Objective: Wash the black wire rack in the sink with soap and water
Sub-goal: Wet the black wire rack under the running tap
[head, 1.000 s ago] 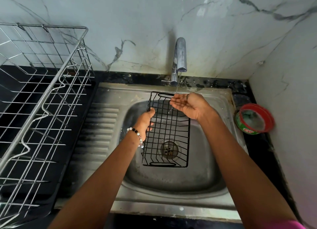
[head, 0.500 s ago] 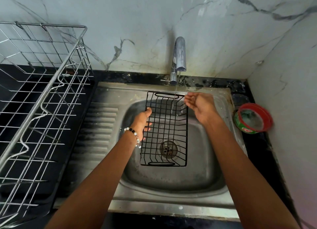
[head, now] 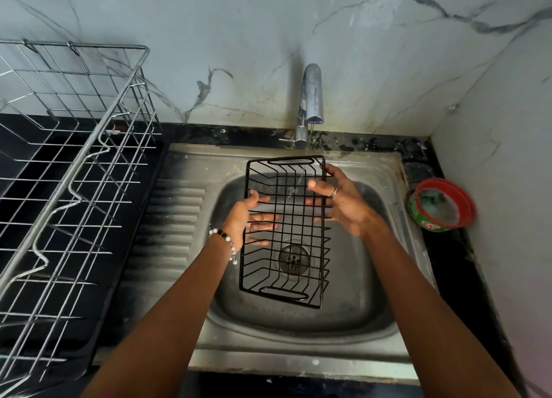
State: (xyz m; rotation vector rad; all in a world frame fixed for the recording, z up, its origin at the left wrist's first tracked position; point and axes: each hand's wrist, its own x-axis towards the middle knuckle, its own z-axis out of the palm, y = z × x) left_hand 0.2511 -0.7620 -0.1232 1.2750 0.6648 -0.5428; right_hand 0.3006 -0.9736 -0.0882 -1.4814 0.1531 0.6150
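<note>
I hold the black wire rack (head: 286,230) level above the steel sink (head: 358,308), its far end under the tap (head: 312,99). A thin stream of water falls from the tap onto that far end. My left hand (head: 242,218), with a bead bracelet at the wrist, grips the rack's left rim, thumb on top and fingers underneath. On the opposite rim, my right hand (head: 343,203) holds the rack with the thumb hooked over the wires and the fingers below. The drain (head: 294,257) shows through the rack's grid.
A large steel dish rack (head: 74,173) stands on the black counter to the left of the ribbed drainboard (head: 173,218). A red and green tub of dish soap (head: 442,206) sits at the right of the sink, close to the marble side wall.
My right hand left the water stream, where it was cupped, and took hold of the rack's right rim. The rack has shifted slightly under the tap.
</note>
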